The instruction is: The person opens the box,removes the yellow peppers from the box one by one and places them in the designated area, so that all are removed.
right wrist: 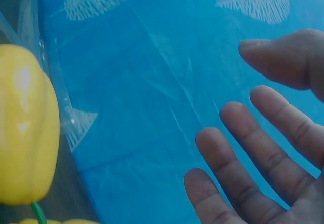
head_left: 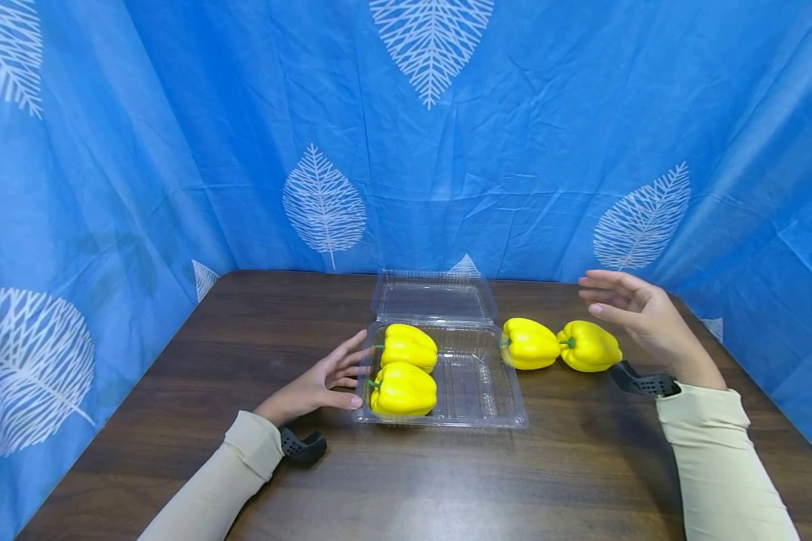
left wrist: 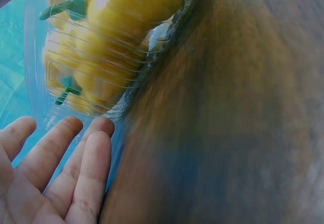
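A clear plastic clamshell box [head_left: 474,376] lies with its lid [head_left: 433,297] folded back on the table. Two yellow bell peppers fill its left side, a rear one [head_left: 409,347] and a front one [head_left: 404,389], green stems pointing left. My left hand [head_left: 325,383] is at the box's left wall, fingers spread, fingertips right at the rim. Outside the box, to its right, sit two more yellow bell peppers, one [head_left: 531,344] against the box's side and another [head_left: 590,346] beside it. Above and right of that last pepper, my right hand [head_left: 625,300] hovers with relaxed fingers, holding nothing.
The dark wooden table [head_left: 419,481] extends in front and to both sides. A blue curtain [head_left: 528,135] with white leaf prints hangs behind and along the sides. Black straps are on both wrists.
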A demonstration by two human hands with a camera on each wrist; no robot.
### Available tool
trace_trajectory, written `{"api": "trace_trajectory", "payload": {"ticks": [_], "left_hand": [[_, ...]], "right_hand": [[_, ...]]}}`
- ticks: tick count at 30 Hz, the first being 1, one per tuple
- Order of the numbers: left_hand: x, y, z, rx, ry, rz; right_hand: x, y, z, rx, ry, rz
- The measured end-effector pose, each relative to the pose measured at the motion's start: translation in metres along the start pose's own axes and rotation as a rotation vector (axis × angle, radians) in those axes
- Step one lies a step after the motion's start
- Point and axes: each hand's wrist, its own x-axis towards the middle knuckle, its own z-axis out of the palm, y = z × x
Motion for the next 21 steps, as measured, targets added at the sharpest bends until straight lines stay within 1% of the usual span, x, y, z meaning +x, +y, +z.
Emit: {"api": "trace_trajectory", "payload": {"ticks": [3,5,8,11,16,21], "left_hand": [[0.000,0.000,0.000,-0.002,0.003,-0.008],[0.000,0.000,0.000,-0.002,0.005,-0.012],[0.000,0.000,0.000,-0.003,0.006,-0.016],[0.000,-0.002,0.000,0.005,0.001,-0.003],[0.001,-0.003,0.001,0.022,-0.002,0.025],[0.002,-0.003,0.001,0.022,0.004,0.007]], "right_hand": [[0.001,-0.005,0.007,-0.078,-0.006,-0.004],[0.002,-0.009,0.011,-0.105,-0.016,-0.016],[0.003,-0.012,0.018,-0.107,-0.034,-0.034],[0.004,-0.016,0.024,-0.098,-0.054,-0.030],[0.005,-0.018,0.034,-0.141,-0.080,-0.017],[0.006,-0.018,0.042,-0.116,-0.117,-0.022]]}}
